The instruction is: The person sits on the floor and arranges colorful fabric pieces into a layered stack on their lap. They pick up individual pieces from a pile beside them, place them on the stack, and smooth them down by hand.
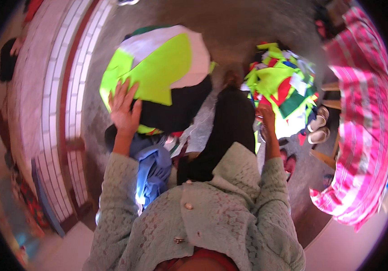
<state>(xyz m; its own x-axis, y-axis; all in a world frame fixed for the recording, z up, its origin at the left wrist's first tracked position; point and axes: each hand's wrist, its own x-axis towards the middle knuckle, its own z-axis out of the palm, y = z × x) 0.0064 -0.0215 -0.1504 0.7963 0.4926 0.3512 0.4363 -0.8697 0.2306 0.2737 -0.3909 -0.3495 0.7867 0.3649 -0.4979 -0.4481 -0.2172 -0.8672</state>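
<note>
My left hand [124, 106] lies with fingers spread on a lime-green cloth piece [162, 67]. That piece rests on a broad rounded heap with pale cloth [200, 56] and black cloth [189, 106]. At the right, my right hand [266, 115] is closed beside the near edge of a pile of cut fabric scraps [273, 79] in lime, red, green, white and blue. Something small seems to be in its fingers, but blur hides what it is. Between the two heaps stretches my dark-clothed leg [232, 122].
Crumpled blue cloth [153, 167] lies by my left forearm. Pale shoes [319, 124] and red shoes [289, 162] stand on the floor at the right. Beyond them, pink checked cloth [361, 113] drapes over wooden-legged furniture. A ledge with white brick-patterned facing [51, 113] runs along the left.
</note>
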